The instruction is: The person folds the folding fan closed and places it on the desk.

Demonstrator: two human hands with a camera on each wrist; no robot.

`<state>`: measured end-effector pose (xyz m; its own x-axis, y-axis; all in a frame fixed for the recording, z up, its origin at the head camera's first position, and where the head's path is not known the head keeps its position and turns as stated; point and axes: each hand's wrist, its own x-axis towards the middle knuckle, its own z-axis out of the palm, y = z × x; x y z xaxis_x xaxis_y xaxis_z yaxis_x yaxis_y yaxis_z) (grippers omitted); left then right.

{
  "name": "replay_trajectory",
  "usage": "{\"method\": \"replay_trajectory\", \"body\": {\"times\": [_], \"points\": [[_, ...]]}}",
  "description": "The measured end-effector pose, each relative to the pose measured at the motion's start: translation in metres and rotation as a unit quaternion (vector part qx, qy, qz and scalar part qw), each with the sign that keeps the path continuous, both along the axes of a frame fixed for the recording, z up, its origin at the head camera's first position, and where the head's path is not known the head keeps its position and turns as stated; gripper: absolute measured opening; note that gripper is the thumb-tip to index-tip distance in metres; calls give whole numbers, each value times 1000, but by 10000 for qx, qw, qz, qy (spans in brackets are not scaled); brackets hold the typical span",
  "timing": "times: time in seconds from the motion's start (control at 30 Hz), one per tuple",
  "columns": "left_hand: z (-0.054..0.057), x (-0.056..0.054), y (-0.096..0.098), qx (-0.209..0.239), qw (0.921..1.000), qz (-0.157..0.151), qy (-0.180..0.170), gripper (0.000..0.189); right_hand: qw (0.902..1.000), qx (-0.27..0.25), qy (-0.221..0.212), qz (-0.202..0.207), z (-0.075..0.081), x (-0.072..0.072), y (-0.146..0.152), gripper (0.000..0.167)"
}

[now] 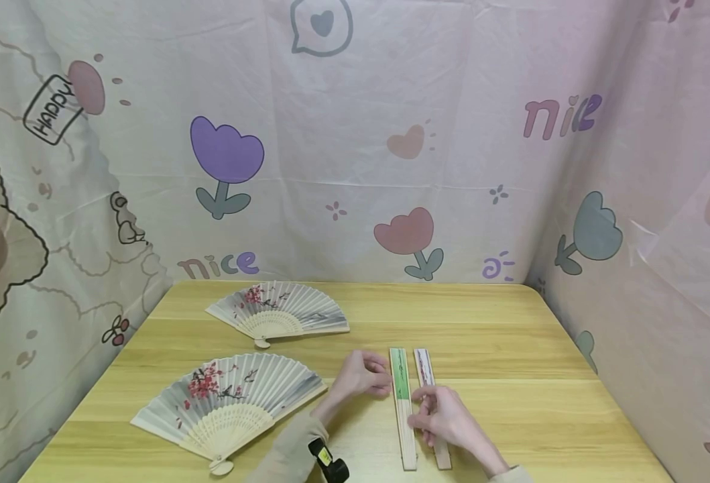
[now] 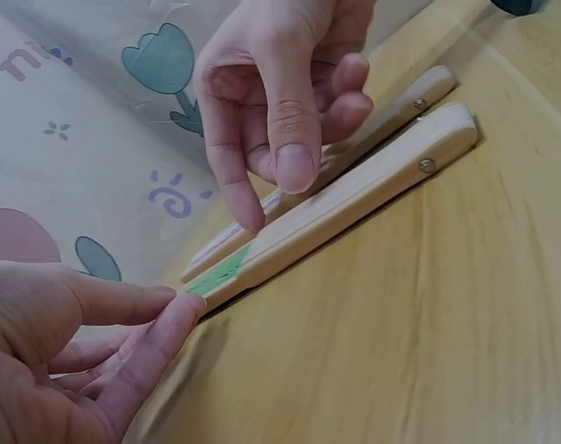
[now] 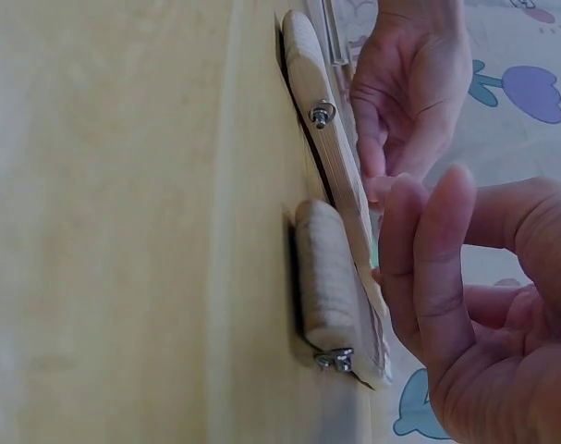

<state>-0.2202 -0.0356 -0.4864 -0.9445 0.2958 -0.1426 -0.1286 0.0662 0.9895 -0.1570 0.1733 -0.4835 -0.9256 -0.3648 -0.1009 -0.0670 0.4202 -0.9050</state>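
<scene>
A folded fan (image 1: 400, 409) with a green upper part lies on the wooden table, its riveted end toward the person. Just right of it lies a second folded fan (image 1: 424, 365), whitish with a darker pattern, partly hidden under the right hand. My left hand (image 1: 363, 373) is at the left of the green fan, fingertips right by its far end, thumb and forefinger nearly together. Above the two folded fans is my right hand (image 1: 445, 416), fingers loosely bent, with thumb and forefinger at the green fan's right edge. Neither hand grips anything.
Two spread fans with red blossoms lie at the left: one fan (image 1: 234, 402) near the front, another fan (image 1: 279, 312) behind it. A printed cloth (image 1: 342, 168) hangs around the back and sides of the table (image 1: 542, 402).
</scene>
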Motion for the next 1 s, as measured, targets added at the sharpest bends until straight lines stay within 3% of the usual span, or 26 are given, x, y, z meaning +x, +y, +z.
{"method": "replay_trajectory", "body": {"times": [0.13, 0.3, 0.53, 0.77, 1.0], "points": [[5, -1, -9, 48, 10000, -13, 85, 39, 9996, -212, -43, -155, 1, 1, -3, 47], [13, -2, -19, 165, 9999, 16, -32, 45, 9956, -841, -278, -321, 3, 2, -10, 50], [21, 3, -34, 251, 9997, 9, -45, 47, 9821, -1708, -657, -453, 6, 3, -20, 64], [27, 7, -52, 207, 9997, -91, 55, 51, 9715, -2180, -825, -427, 7, 8, -33, 64], [33, 12, -81, 177, 9995, -237, 93, 54, 9525, -2761, -1175, -519, 1, 12, -51, 66]]}}
